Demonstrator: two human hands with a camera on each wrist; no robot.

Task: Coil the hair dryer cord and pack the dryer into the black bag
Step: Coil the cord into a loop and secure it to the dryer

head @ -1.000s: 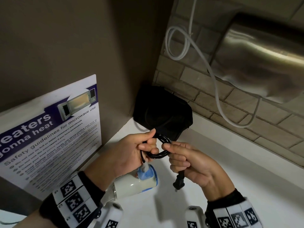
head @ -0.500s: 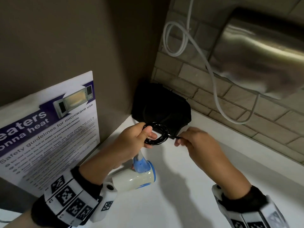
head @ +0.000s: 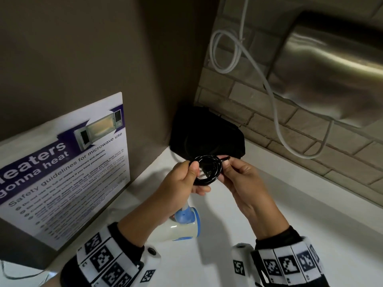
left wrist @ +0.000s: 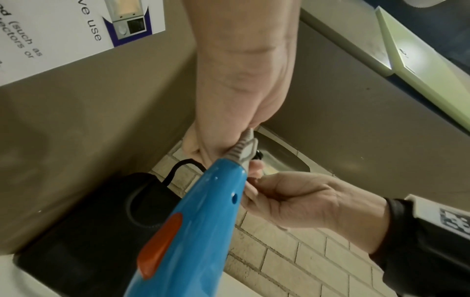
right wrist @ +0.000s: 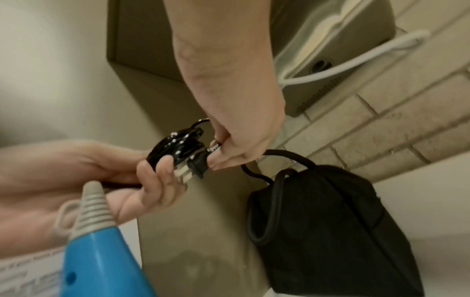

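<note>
A glossy black cord [head: 208,170] sits wound in a small coil, raised above the white counter [head: 290,204]. The left hand [head: 182,183] pinches the coil's left side; the right hand [head: 242,179] pinches the plug [right wrist: 197,163] on its right. The blue-and-white dryer [head: 182,226] hangs below the left hand. The black bag [head: 207,133] stands just beyond, nearer the right hand.

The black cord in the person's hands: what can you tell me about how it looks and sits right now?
The black cord is thin and glossy, wound into a small tight ring of several loops. The left hand grips one side; the right hand pinches its plug, whose flat metal prongs poke through the ring's middle. It is held in the air before the black bag, above the blue and white dryer.
</note>
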